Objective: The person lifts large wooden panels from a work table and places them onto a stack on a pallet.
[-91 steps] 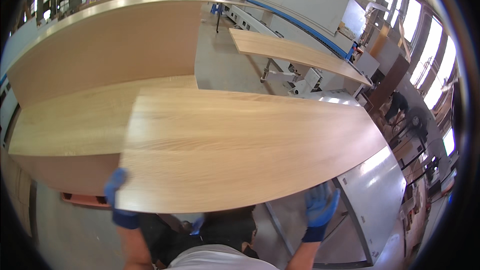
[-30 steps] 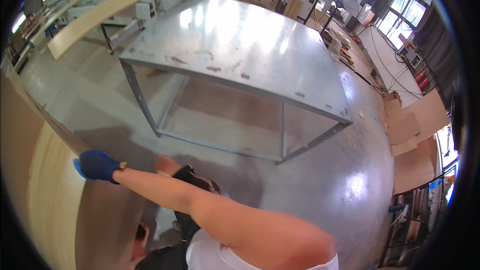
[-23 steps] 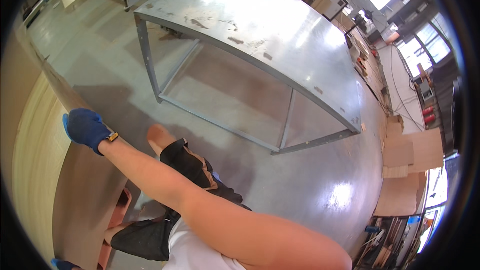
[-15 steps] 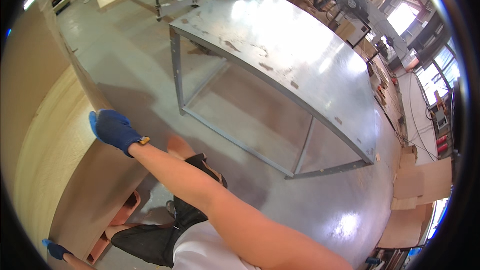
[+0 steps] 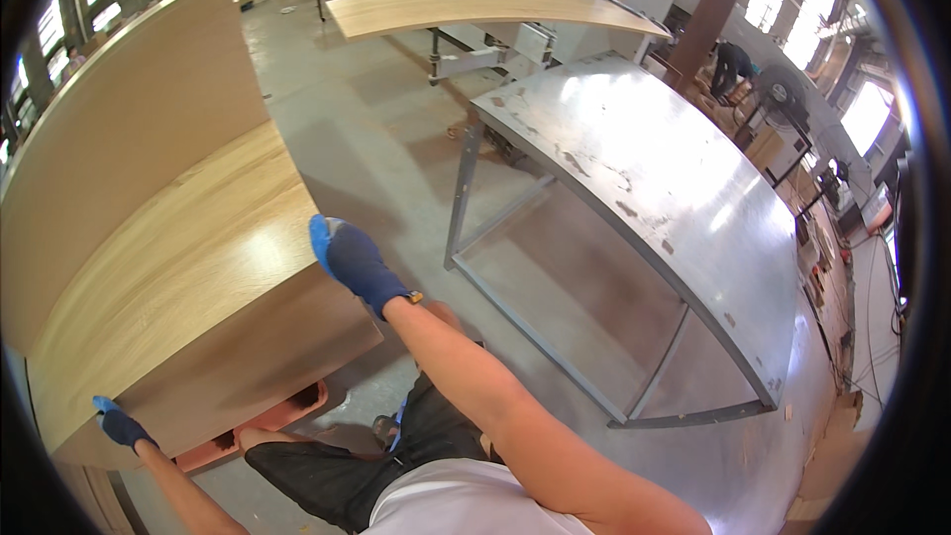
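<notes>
Pale wood-grain panel (image 5: pixel 188 253), a blue-gloved right grip (image 5: pixel 355 263) at its near right corner, a blue-gloved left grip (image 5: pixel 121 424) on its near edge

The panel lies flat on the left, broad face up, its near edge running between the two grips. The right grip is at the near right corner, light-blue fingertips against the panel, so that most of the surface lies to its left. The left grip meets the same edge toward its left end, and the surface stretches away beyond it. Fingers reach the edge on both sides; whether either grip is clenched on the panel or only laid against it, I cannot tell.

Below the near edge drops a flat brown front face (image 5: pixel 258 367), and under that shows a reddish-orange support with openings (image 5: pixel 287 414). Behind the panel stands a tall upright brown board with a pale top edge (image 5: pixel 139 99).

To the right, well apart from the panel, is a silver-grey metal tabletop (image 5: pixel 684 168) with dark worn patches. Past it, pale wood-grain boards (image 5: pixel 485 12) lie raised above the grey floor (image 5: pixel 327 69).
</notes>
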Demonstrator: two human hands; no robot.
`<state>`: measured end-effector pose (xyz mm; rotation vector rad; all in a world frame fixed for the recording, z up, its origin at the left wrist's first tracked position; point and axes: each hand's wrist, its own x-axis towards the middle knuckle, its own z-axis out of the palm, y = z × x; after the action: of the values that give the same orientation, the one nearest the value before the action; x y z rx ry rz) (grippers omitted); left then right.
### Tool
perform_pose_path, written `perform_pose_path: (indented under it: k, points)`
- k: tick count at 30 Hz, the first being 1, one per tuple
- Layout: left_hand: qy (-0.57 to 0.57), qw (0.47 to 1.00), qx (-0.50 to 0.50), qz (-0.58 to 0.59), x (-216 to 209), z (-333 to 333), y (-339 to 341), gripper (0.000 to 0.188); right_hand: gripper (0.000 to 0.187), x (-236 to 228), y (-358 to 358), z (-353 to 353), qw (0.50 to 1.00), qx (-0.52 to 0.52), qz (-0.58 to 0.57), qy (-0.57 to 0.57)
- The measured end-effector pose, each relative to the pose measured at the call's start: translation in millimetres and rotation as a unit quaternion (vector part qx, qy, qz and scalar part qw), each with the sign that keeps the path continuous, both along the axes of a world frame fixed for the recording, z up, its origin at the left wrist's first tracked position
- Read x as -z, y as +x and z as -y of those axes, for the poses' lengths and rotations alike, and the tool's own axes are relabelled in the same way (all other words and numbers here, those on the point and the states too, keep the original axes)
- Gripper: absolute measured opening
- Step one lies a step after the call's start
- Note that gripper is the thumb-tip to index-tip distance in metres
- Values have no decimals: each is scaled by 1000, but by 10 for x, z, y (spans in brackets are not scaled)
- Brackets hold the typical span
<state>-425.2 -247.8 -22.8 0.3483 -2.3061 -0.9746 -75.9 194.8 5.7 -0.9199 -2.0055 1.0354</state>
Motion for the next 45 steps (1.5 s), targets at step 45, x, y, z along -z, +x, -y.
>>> perform_pose_path:
  k: [45]
  points:
    - [77,994,59,53,111,137,-118,65,60,-168,991,-1028,615,-180,-573,-512]
